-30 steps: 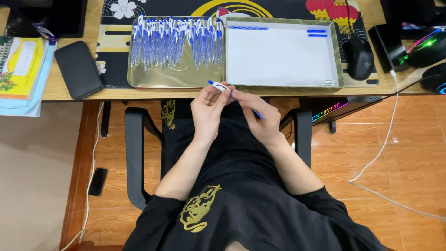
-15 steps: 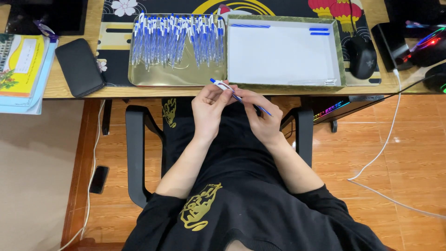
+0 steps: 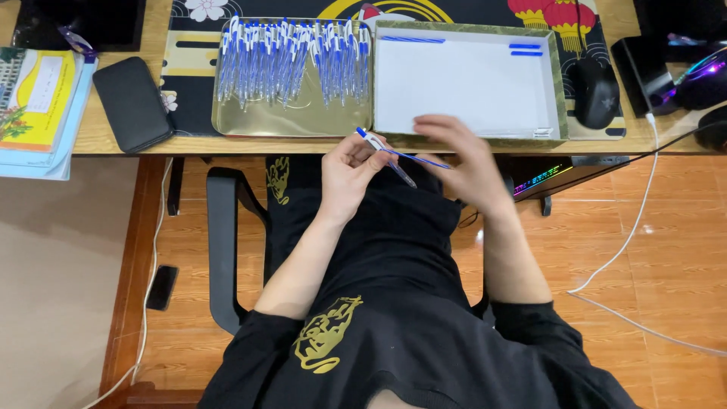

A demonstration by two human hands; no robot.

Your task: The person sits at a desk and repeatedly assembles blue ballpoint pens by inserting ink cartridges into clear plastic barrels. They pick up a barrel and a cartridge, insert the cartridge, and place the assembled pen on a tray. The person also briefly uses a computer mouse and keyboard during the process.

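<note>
My left hand holds a white and blue pen just below the desk edge, its dark tip pointing down to the right. My right hand, blurred, is beside it and pinches a thin blue refill that stretches from the pen toward its palm. Above my left hand, a gold tray holds several blue and white pens. Above my right hand is a white-lined box tray, with blue refills lying along its far edge and two more at the far right.
A black mouse lies right of the box tray. A black pouch and stacked books are on the left of the desk. A lit keyboard sits under the desk edge. A white cable crosses the floor. A chair arm is at my left.
My right hand has moved up and to the right, away from the left hand, and the thin blue refill now shows between the two hands. The left hand has barely moved.
</note>
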